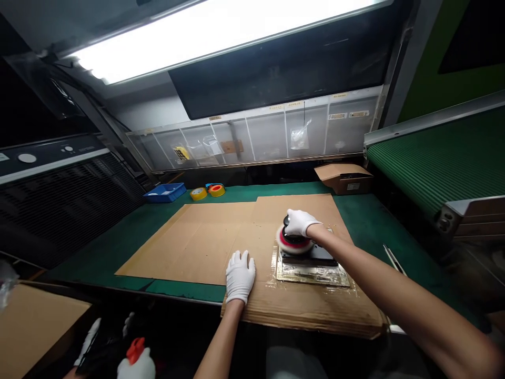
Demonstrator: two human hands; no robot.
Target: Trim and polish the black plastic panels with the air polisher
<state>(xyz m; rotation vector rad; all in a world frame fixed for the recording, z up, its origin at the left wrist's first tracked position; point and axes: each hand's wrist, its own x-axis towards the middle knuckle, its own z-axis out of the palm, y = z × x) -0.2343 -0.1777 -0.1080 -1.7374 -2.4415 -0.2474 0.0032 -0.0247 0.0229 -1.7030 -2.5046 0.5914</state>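
My right hand point(300, 222), in a white glove, grips the black top of a round polisher point(295, 241) with a red and white pad. The pad rests over the left part of a dark flat panel point(321, 255). Beneath the panel lies a plate with a shiny, taped-looking border point(311, 275), set on stacked cardboard point(300, 310). My left hand point(240, 275), also gloved, lies flat with its fingers a little apart on the cardboard's front part, left of the plate. My right hand hides part of the polisher.
A blue tray point(165, 192), yellow tape rolls point(198, 193) and an open carton point(345, 179) stand along the back of the green table point(365, 221). Tweezers-like metal point(394, 260) lies at right, beside a green conveyor point(445, 147). Low left, a red-topped white object point(136, 351) is unclear.
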